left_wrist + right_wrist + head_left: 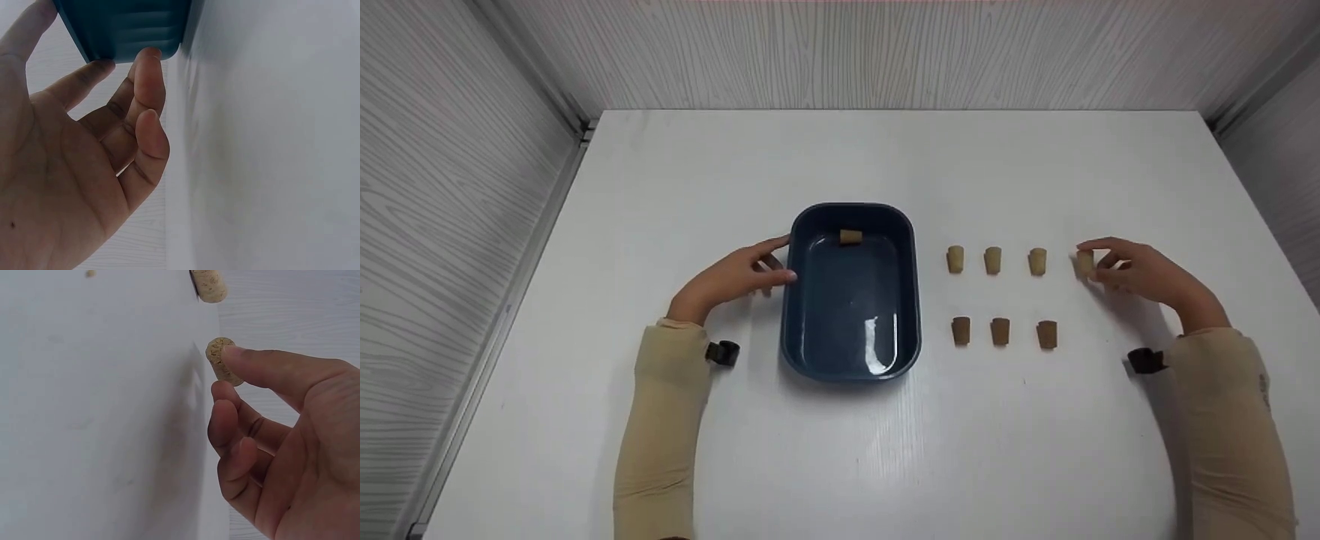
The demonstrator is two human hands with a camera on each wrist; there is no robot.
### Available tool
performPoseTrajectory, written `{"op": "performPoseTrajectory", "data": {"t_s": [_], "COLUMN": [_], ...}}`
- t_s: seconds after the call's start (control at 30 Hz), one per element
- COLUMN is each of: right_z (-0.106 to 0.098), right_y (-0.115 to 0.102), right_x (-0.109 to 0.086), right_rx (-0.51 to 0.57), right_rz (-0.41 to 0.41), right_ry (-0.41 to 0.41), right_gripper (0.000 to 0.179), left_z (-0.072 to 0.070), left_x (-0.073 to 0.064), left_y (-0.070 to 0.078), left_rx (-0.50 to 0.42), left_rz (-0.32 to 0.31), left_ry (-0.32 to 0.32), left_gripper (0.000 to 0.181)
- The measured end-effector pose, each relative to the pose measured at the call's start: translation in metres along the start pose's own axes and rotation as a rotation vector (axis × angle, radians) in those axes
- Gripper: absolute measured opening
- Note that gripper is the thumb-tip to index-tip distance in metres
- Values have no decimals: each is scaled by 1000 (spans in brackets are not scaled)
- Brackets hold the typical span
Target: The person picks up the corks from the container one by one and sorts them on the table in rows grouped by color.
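A deep blue rectangular tray (847, 311) lies near the middle of the white table, with one tan cork stopper (850, 237) on its side near the far end. My left hand (727, 279) rests against the tray's left side, thumb and fingertips touching the wall, fingers loosely bent. To the far right, my right hand (1144, 276) pinches a light cork stopper (218, 353) between thumb and index finger. That stopper is at the right end of a row of light stoppers, close over the table. In the right wrist view the other fingers curl below it.
Three light cork stoppers (993, 260) form a row between the tray and my right hand. Nearer to me stand three darker brown stoppers (1000, 331). Grey wood-grain panels (885, 56) wall the table's back and sides.
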State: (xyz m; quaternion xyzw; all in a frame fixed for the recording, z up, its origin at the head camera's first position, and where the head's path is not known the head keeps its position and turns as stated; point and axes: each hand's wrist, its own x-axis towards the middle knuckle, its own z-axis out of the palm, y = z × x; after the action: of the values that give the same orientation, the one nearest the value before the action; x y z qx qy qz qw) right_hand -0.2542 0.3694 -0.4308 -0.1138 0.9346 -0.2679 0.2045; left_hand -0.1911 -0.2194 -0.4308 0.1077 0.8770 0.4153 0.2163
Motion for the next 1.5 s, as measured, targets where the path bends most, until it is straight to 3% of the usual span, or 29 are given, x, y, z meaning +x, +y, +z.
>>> {"op": "performPoseTrajectory", "data": {"t_s": [0.73, 0.97, 1.27, 1.5], "right_z": [-2, -11, -18, -19], "right_y": [4, -5, -16, -37], "right_x": [-1, -11, -15, -16], "right_rx": [8, 10, 8, 48], "right_rz": [-21, -4, -44, -76], "right_ry": [-39, 29, 121, 185], "right_gripper": [57, 55, 55, 52], "left_z": [1, -1, 0, -1], "left_x": [0, 0, 0, -1], "left_y": [-2, 0, 1, 1], "left_rx": [-11, -2, -6, -6], "left_rz": [-6, -7, 4, 9], "left_ry": [-6, -4, -3, 5], "left_gripper": [79, 79, 79, 79]}}
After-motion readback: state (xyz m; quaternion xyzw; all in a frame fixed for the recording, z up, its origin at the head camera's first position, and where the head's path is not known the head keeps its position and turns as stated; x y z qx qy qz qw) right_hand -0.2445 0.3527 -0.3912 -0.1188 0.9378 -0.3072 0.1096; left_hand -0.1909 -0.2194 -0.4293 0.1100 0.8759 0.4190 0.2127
